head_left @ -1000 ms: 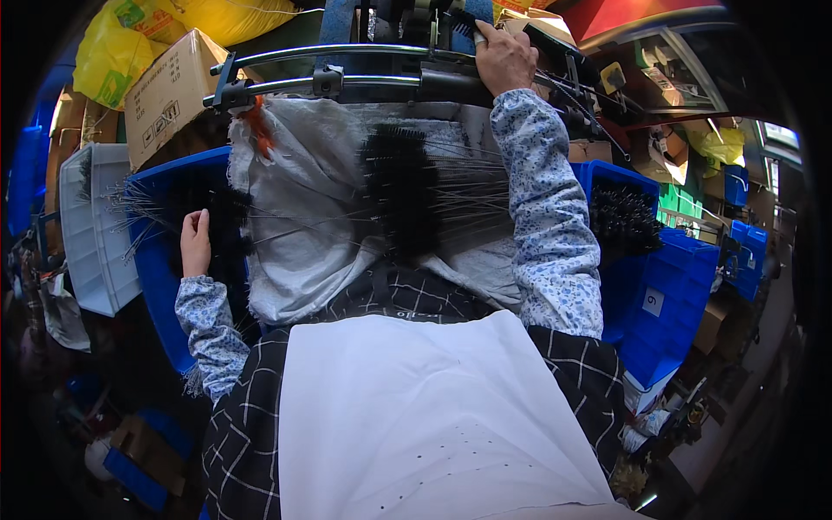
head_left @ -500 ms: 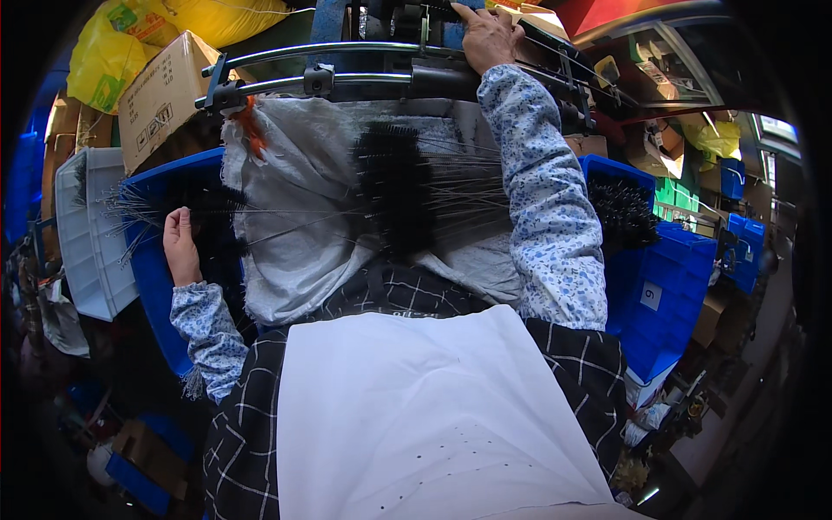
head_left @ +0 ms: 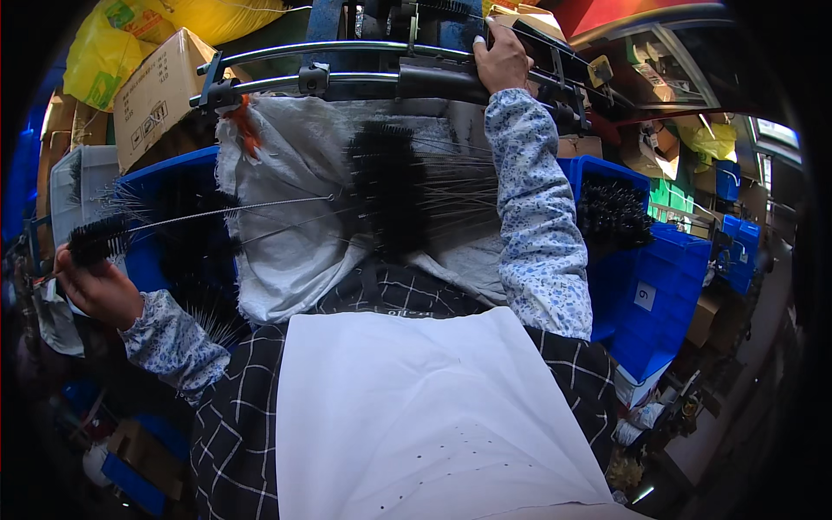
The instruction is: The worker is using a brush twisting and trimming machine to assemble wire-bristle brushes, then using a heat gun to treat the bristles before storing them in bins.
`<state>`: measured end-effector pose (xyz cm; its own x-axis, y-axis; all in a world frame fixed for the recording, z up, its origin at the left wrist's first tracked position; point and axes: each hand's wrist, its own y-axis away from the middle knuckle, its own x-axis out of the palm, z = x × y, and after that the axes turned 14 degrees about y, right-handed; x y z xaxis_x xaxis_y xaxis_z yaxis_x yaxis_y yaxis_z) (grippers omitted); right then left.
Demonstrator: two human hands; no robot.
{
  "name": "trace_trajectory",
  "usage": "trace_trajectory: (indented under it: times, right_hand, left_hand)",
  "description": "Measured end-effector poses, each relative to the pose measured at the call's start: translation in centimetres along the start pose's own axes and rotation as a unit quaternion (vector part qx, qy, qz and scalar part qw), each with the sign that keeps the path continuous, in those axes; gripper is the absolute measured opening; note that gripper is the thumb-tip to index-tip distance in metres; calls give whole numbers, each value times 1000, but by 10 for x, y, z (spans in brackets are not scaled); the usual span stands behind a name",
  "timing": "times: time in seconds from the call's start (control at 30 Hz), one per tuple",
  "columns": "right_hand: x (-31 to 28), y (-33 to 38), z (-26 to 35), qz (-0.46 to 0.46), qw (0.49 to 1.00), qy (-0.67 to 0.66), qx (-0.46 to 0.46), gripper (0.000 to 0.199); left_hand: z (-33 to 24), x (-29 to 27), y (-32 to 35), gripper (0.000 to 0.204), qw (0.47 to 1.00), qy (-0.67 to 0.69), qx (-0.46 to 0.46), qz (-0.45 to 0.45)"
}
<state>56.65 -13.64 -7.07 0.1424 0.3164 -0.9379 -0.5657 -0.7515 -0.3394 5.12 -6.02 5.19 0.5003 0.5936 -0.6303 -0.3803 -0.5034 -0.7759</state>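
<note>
Left hand (head_left: 97, 290): out at the far left, beside the left bin; fingers curled shut around the bristle end of one brush.
Brush (head_left: 100, 238): black bristle head sits in the left fist; its thin wire stem runs right, over the sack.
Right hand (head_left: 501, 61): raised to the top of the view, fingers folded down over the machine's edge, above the rail; whether anything lies under the fingers, I cannot tell.
Rail (head_left: 347, 82): dark metal bar across the top, with a second, paler bar just above it.
Sack (head_left: 286, 234): grey-white cloth hanging from the rail down toward the lap.
Brush pile (head_left: 390, 186): a dense black clump of bristle heads lying on the sack, wire stems fanning right toward the right sleeve.
Left bin (head_left: 143, 217): blue, holding more black brushes, just beside the left hand.
Right bin (head_left: 624, 217): blue, also holding black brushes, beyond the right forearm.
Box (head_left: 160, 87): cardboard, upper left, under a yellow bag (head_left: 113, 43).
Apron (head_left: 425, 416): white, covering the lap below the sack.
</note>
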Motion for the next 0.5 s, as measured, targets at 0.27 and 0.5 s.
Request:
trace_trajectory:
  times: [0.27, 0.5]
  right_hand:
    - [0, 1, 31, -16, 1000, -18, -7, 38]
    - [1, 0, 75, -4, 1000, 19, -17, 38]
  left_hand:
    - [8, -13, 10, 25, 998, -60, -19, -1]
    - [-2, 0, 4, 22, 995, -96, -5, -24]
